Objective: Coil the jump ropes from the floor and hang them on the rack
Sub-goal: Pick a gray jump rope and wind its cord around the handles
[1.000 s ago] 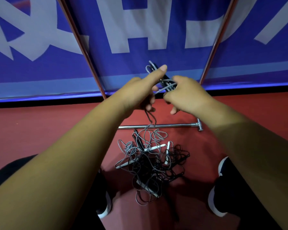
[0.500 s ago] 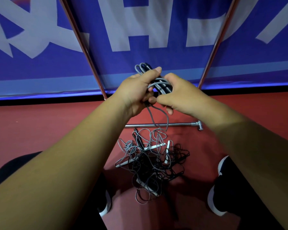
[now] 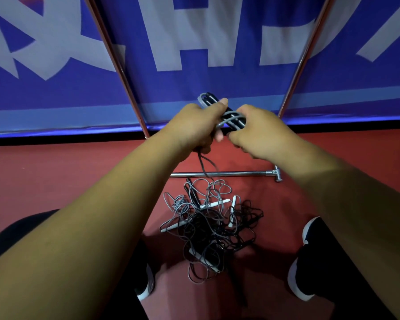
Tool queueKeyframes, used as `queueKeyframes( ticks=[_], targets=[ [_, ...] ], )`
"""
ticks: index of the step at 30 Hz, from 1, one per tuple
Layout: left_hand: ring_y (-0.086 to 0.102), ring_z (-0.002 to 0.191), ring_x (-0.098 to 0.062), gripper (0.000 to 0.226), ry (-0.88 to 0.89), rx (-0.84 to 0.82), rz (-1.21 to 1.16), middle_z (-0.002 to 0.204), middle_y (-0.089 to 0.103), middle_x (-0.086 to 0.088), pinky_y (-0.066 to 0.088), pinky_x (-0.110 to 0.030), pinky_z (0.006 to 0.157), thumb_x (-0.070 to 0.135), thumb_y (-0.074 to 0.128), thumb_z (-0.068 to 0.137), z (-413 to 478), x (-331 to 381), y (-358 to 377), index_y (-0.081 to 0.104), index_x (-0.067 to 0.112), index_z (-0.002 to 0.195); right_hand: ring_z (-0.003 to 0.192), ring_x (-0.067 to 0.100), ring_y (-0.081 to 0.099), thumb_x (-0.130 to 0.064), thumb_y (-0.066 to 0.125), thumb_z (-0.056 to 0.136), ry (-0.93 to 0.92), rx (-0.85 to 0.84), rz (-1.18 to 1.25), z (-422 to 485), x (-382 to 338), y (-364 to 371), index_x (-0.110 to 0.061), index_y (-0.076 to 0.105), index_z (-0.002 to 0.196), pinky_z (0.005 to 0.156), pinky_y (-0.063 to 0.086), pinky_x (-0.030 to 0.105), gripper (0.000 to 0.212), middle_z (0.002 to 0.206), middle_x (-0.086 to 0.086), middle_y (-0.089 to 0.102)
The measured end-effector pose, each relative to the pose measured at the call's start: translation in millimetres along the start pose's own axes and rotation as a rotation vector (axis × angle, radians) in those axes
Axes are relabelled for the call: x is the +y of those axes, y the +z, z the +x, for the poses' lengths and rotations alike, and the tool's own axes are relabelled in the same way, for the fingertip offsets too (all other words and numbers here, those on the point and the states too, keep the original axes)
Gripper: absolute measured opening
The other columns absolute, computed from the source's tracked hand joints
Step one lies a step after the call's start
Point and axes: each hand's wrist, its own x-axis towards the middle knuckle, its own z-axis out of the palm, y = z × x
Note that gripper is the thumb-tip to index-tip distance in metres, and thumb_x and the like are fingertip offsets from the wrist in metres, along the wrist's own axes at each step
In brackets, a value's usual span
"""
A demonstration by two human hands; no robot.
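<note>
— Grey and black cord is all I can make out up top. How far along is the job?
— Barely begun, I'd judge. One rope bundle (image 3: 231,117) is up off the floor, at 12 o'clock from the heap below, wound into a short hank around its dark handles. The left grip (image 3: 201,121) has its fingers curled round one end. The right grip (image 3: 256,130), at 3 o'clock of the left, is closed on the other end.
— Winding finished?
— Not quite. A loose tail (image 3: 201,162) hangs from under the left grip, down across the rack's bottom bar (image 3: 222,173).
— And the rest?
— A tangled pile (image 3: 208,227) of grey and black ropes with white handles lies on the red floor (image 3: 56,181), at 6 o'clock of the grips, between the shoes (image 3: 314,255). How many ropes it holds, I cannot tell.
— Anything hung yet?
— None that shows. The rack poles (image 3: 116,65) rise at 11 and 1 o'clock against the blue banner (image 3: 194,93), and their tops are out of sight
</note>
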Motion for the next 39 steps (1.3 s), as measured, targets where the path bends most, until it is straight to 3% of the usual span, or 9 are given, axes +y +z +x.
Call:
queueKeyframes(
  ticks=[3, 6, 10, 13, 17, 20, 25, 32, 39],
  targets=[
    [0.042, 0.046, -0.022, 0.069, -0.012, -0.159, 0.269, 0.066, 0.073, -0.011, 0.039, -0.029, 0.054, 0.061, 0.037, 0.107, -1.1, -3.6, 0.6, 0.072, 0.002, 0.097, 0.059, 0.033, 0.072, -0.016, 0.066, 0.083, 0.087, -0.021, 0.000, 1.6, 9.0, 1.8, -0.019, 0.064, 0.095, 0.054, 0.058, 0.041, 0.013, 0.072, 0.005, 0.075],
    [0.033, 0.044, -0.020, 0.048, 0.086, -0.348, 0.158, 0.057, 0.056, -0.009, 0.033, -0.027, 0.050, 0.041, 0.039, 0.112, -5.3, -1.3, 1.1, 0.066, 0.007, 0.092, 0.053, 0.031, 0.068, -0.014, 0.063, 0.089, 0.143, -0.088, 0.064, 0.2, 14.1, 1.7, -0.014, 0.069, 0.089, 0.049, 0.055, 0.035, 0.006, 0.071, 0.008, 0.076],
    [0.018, 0.051, -0.021, 0.033, 0.157, -0.525, 0.043, 0.056, 0.038, -0.006, 0.024, -0.032, 0.053, 0.028, 0.043, 0.112, -12.9, 7.5, -6.4, 0.061, 0.006, 0.095, 0.041, 0.021, 0.054, -0.008, 0.054, 0.093, 0.130, -0.144, 0.206, -1.4, 8.9, -4.7, -0.026, 0.073, 0.060, 0.040, 0.044, 0.025, 0.042, 0.056, 0.002, 0.067],
    [0.017, 0.053, -0.021, 0.032, 0.182, -0.535, 0.059, 0.059, 0.037, -0.006, 0.019, -0.038, 0.058, 0.028, 0.043, 0.113, -14.4, 8.3, -15.3, 0.061, 0.003, 0.102, 0.042, 0.015, 0.042, -0.006, 0.056, 0.093, 0.124, -0.203, 0.420, 0.0, 7.5, -10.0, -0.022, 0.075, 0.065, 0.040, 0.035, 0.024, 0.038, 0.062, 0.006, 0.054],
    [0.036, 0.054, -0.020, 0.035, 0.211, -0.456, 0.297, 0.064, 0.049, -0.005, 0.034, -0.030, 0.055, 0.032, 0.046, 0.112, -10.2, 2.2, -29.2, 0.066, 0.007, 0.097, 0.046, 0.012, 0.029, -0.003, 0.065, 0.096, 0.120, -0.341, 0.661, 0.1, 9.6, -10.7, -0.008, 0.057, 0.110, 0.042, 0.021, 0.021, 0.017, 0.068, 0.006, 0.046],
    [0.044, 0.054, -0.015, 0.036, 0.193, -0.409, 0.423, 0.065, 0.056, 0.000, 0.039, -0.025, 0.055, 0.034, 0.048, 0.111, -8.3, -3.6, -30.6, 0.067, 0.011, 0.091, 0.048, 0.011, 0.025, -0.001, 0.066, 0.097, 0.082, -0.405, 0.751, -8.4, 5.9, -11.3, -0.016, 0.049, 0.108, 0.046, 0.014, 0.023, 0.026, 0.066, 0.002, 0.042],
    [0.053, 0.062, -0.019, 0.039, 0.254, -0.564, 0.407, 0.070, 0.058, -0.003, 0.044, -0.030, 0.064, 0.036, 0.044, 0.112, -13.0, -4.2, -24.8, 0.065, 0.004, 0.100, 0.046, 0.009, 0.023, -0.049, 0.065, 0.100, 0.196, -0.349, 0.929, -10.4, 3.0, -13.0, -0.018, 0.058, 0.105, 0.045, 0.014, 0.017, 0.032, 0.067, 0.004, 0.044],
    [0.072, 0.078, -0.019, 0.028, 0.084, -0.777, 0.445, 0.084, 0.075, -0.008, 0.054, -0.038, 0.081, 0.020, 0.044, 0.112, -11.4, -14.2, -19.5, 0.067, 0.005, 0.114, 0.050, 0.012, 0.026, -0.043, 0.072, 0.098, 0.211, -0.182, 0.828, -8.8, -2.1, -4.8, -0.020, 0.054, 0.097, 0.050, 0.015, 0.021, 0.029, 0.084, 0.014, 0.042],
    [0.075, 0.079, -0.011, 0.029, 0.011, -0.561, 0.620, 0.099, 0.081, -0.009, 0.056, -0.023, 0.072, 0.024, 0.048, 0.112, 2.2, -31.1, -18.4, 0.070, 0.006, 0.115, 0.047, 0.010, 0.022, -0.038, 0.067, 0.103, 0.091, -0.525, 0.632, -16.9, -7.3, -18.1, -0.017, 0.052, 0.093, 0.046, 0.015, 0.017, 0.028, 0.065, 0.008, 0.048]
  ],
)
